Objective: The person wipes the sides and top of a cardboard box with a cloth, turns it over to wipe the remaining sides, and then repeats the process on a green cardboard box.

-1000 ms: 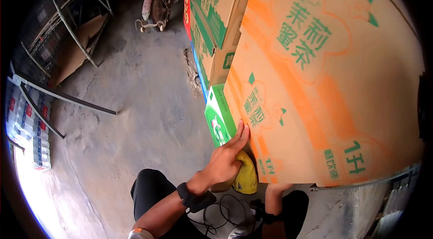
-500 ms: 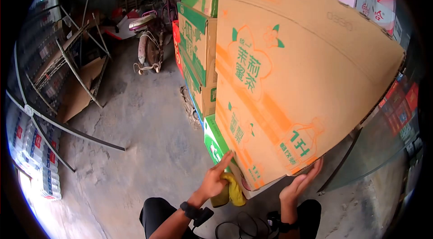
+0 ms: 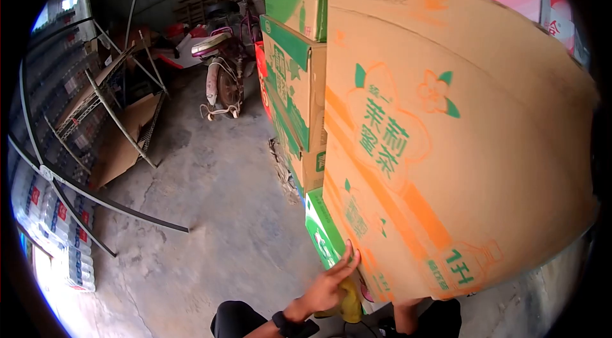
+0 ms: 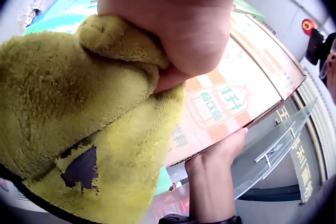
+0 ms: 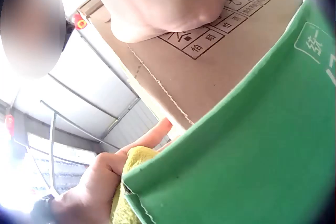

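A large brown carton (image 3: 459, 166) with orange bands and green lettering stands tilted in front of me. My left hand (image 3: 324, 290) grips a yellow cloth (image 4: 110, 113), and its extended fingers touch the carton's lower left edge. Under the carton's lower edge, my right hand (image 4: 220, 153) supports it from below with the palm up; in the head view the carton hides most of that hand. The right wrist view shows the carton's printed underside (image 5: 210, 71) over the hand. A green box (image 3: 324, 226) stands low beside the carton's left edge.
Stacked green and brown cartons (image 3: 296, 89) rise behind the held carton. A scooter (image 3: 223, 83) is parked farther back. At the left are a metal rack (image 3: 121, 118), bent bars (image 3: 121, 201) and shrink-wrapped bottle packs (image 3: 73, 242). A glass sheet (image 4: 278, 153) lies near my right hand.
The head view dipped away and partly back. The carton's lower right edge swung out, then toward me again, and now covers most of the right hand. The left hand keeps the cloth.
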Demonstrator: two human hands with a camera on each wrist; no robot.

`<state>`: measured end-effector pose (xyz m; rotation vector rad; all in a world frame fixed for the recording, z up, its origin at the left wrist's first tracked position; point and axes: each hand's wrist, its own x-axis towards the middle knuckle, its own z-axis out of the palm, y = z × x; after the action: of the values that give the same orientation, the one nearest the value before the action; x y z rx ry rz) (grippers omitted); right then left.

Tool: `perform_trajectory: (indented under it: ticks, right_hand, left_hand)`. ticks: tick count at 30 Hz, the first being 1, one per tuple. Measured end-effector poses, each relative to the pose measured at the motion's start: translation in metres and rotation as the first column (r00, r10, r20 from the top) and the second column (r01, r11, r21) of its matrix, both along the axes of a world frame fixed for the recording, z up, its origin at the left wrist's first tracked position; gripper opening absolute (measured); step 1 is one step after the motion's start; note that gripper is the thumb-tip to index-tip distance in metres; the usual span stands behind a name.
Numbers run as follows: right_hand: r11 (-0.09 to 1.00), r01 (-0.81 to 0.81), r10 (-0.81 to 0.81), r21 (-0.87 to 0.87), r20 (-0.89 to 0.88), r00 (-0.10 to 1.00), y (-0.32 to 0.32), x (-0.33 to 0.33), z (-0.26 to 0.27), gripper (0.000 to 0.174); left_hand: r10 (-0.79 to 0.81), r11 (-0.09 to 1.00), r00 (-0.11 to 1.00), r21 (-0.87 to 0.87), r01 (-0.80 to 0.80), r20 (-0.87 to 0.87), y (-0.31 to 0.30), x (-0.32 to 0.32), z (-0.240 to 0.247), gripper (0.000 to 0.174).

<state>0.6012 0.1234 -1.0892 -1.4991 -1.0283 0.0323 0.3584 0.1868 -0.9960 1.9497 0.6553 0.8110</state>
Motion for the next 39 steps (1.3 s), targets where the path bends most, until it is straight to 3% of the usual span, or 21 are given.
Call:
perform_trajectory:
  ticks: [10,13,17,20,21,22,24,25,26,28,30,31,34,35,38,39]
  right_hand:
    - [0.996,-0.052,0.056,0.072,-0.042,0.998,0.012,-0.002,-0.001,0.058]
    - [0.989,-0.005,0.000,0.145,0.037,0.999,0.006,-0.003,0.025,0.055]
    - [0.941,0.163,-0.247,0.296,0.272,0.930,-0.011,-0.016,0.118,0.047]
    - [0.991,0.109,-0.127,0.076,0.303,0.945,-0.040,-0.006,0.137,0.023]
    - [0.993,0.111,-0.115,0.030,0.309,0.944,-0.046,-0.011,0.139,0.009]
    - [0.995,0.044,-0.015,-0.091,0.295,0.955,-0.059,-0.015,0.137,0.007]
    - [0.888,-0.164,0.248,-0.430,0.148,0.957,-0.078,-0.037,0.141,0.014]
    - [0.796,-0.336,0.427,-0.503,0.074,0.901,-0.087,-0.050,0.148,0.021]
    - [0.675,-0.491,0.583,-0.551,-0.009,0.812,-0.092,-0.063,0.155,0.028]
    - [0.785,-0.439,0.570,-0.436,0.233,0.788,-0.090,-0.091,0.163,0.046]
    - [0.743,-0.452,0.615,-0.494,0.235,0.753,-0.085,-0.104,0.158,0.057]
    - [0.685,-0.492,0.637,-0.537,0.114,0.763,-0.084,-0.105,0.164,0.059]
    - [0.557,-0.546,0.706,-0.625,0.011,0.708,-0.074,-0.097,0.156,0.057]
    - [0.516,-0.604,0.721,-0.607,-0.073,0.689,-0.072,-0.100,0.138,0.042]
    - [0.349,-0.576,0.800,-0.739,-0.085,0.593,-0.070,-0.105,0.107,0.027]
    - [0.324,-0.620,0.794,-0.715,-0.150,0.589,-0.070,-0.105,0.102,0.024]
  left_hand:
    - [-0.001,1.000,1.000,0.002,0.001,0.025,0.008,0.001,-0.007,0.105]
    - [0.039,0.999,0.994,-0.014,-0.038,0.102,-0.004,-0.002,0.005,0.100]
    - [0.087,0.995,0.991,-0.056,-0.082,0.098,-0.017,-0.011,-0.005,0.094]
    - [0.129,0.991,0.989,-0.041,-0.127,0.070,-0.026,-0.016,-0.015,0.093]
    - [0.134,0.982,0.985,0.118,-0.147,0.111,-0.027,-0.016,-0.017,0.078]
    - [0.135,0.982,0.991,0.131,-0.135,0.011,-0.031,-0.020,-0.015,0.071]
    - [0.107,0.982,0.974,0.172,-0.072,-0.201,-0.038,-0.029,0.003,0.058]
    - [0.178,0.931,0.980,0.336,-0.140,-0.086,-0.041,-0.026,0.007,0.048]
    - [0.154,0.935,0.983,0.336,-0.111,-0.104,-0.047,-0.027,0.022,0.045]
    - [0.069,0.956,0.977,0.292,-0.007,-0.202,-0.059,-0.021,0.054,0.040]
    - [0.019,0.987,0.951,0.155,0.031,-0.308,-0.067,-0.023,0.082,0.040]
    - [0.014,0.998,0.963,0.067,0.004,-0.268,-0.065,-0.028,0.087,0.043]
    - [0.020,0.991,0.969,-0.122,-0.052,-0.247,-0.068,-0.038,0.110,0.045]
    - [-0.002,0.991,0.964,-0.130,-0.034,-0.266,-0.070,-0.039,0.112,0.047]
    - [0.050,0.997,0.918,0.080,-0.020,-0.394,-0.072,-0.032,0.108,0.051]
    - [0.042,0.998,0.895,0.054,-0.020,-0.444,-0.072,-0.034,0.102,0.055]
